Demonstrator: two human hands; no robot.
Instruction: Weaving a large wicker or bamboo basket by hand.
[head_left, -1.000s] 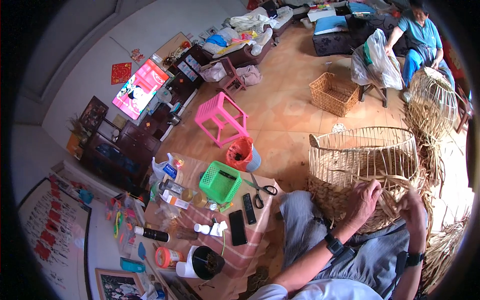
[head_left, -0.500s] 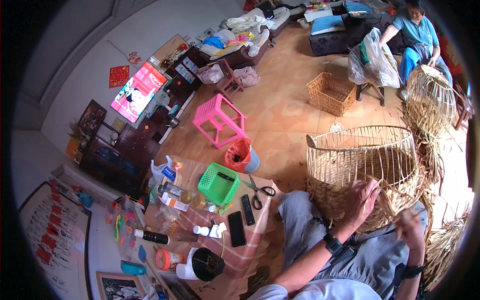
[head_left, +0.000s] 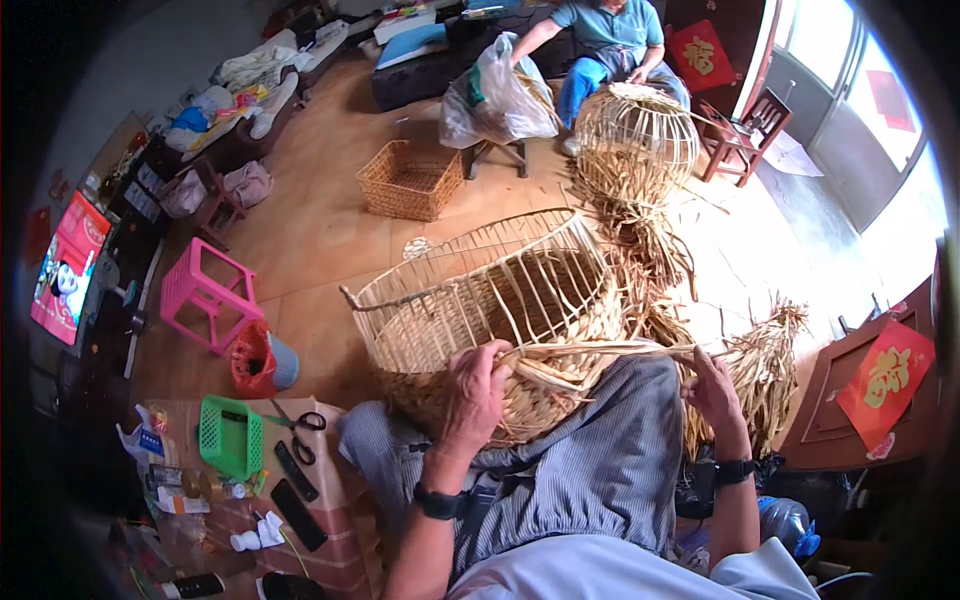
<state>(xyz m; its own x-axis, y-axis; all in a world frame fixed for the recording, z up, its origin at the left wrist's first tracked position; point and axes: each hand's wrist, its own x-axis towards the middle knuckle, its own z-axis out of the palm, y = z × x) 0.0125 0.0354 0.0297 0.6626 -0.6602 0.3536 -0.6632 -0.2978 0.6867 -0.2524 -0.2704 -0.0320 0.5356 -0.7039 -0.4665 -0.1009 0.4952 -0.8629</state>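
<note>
A half-woven basket (head_left: pixel 410 392) rests tilted on my lap, its lower wall of dried plant strands and bare upright stakes above. My left hand (head_left: pixel 476 398) is closed on strands at the basket's near side. From there a long dried leaf strand (head_left: pixel 610 347) stretches to the right, pulled nearly straight. Its far end is pinched in the fingers of my right hand (head_left: pixel 714 388), out past my knee. Several loose strand ends stick out beside my left hand.
Loose dried strands (head_left: pixel 765 375) lie on the floor at right. A small table (head_left: pixel 335 530) at left bears scissors (head_left: pixel 300 432), a green basket (head_left: pixel 230 440) and a phone (head_left: pixel 299 514). Ahead, a co-worker (head_left: pixel 605 35) sits behind another staked basket (head_left: pixel 640 125).
My right hand has swung outward to the right from beside the basket, drawing the strand out long. My left hand still grips at the wall. The view has turned rightward.
</note>
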